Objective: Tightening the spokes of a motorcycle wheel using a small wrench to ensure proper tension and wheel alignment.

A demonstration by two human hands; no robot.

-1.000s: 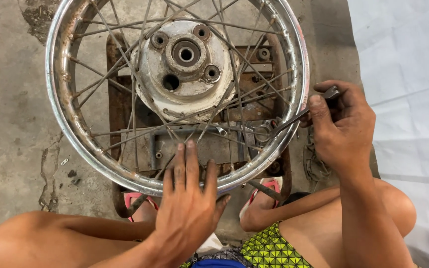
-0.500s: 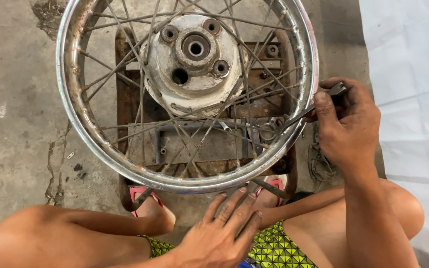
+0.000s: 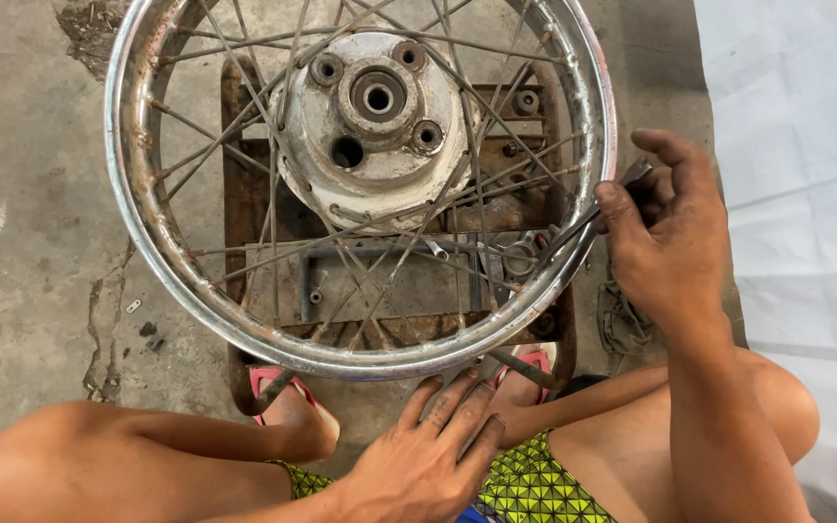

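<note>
A spoked wheel with a chrome rim [image 3: 138,242] and a dull white hub [image 3: 375,126] lies flat on a rusty metal stand [image 3: 244,194]. My right hand [image 3: 670,232] grips a thin metal tool [image 3: 573,228] that reaches in over the rim's right side towards the spokes. My left hand [image 3: 433,450] rests flat just below the rim's near edge, fingers together and pointing at the wheel, holding nothing. My bare knees frame the bottom of the view.
Cracked concrete floor [image 3: 31,223] lies to the left. A white sheet [image 3: 806,194] covers the ground at the right. My feet in pink sandals [image 3: 278,383] sit under the rim's near edge. A dark rag or chain [image 3: 622,324] lies by the stand's right side.
My left hand has come off the spokes and rim and drawn back towards my body. My right hand stays on the tool at the rim's right side.
</note>
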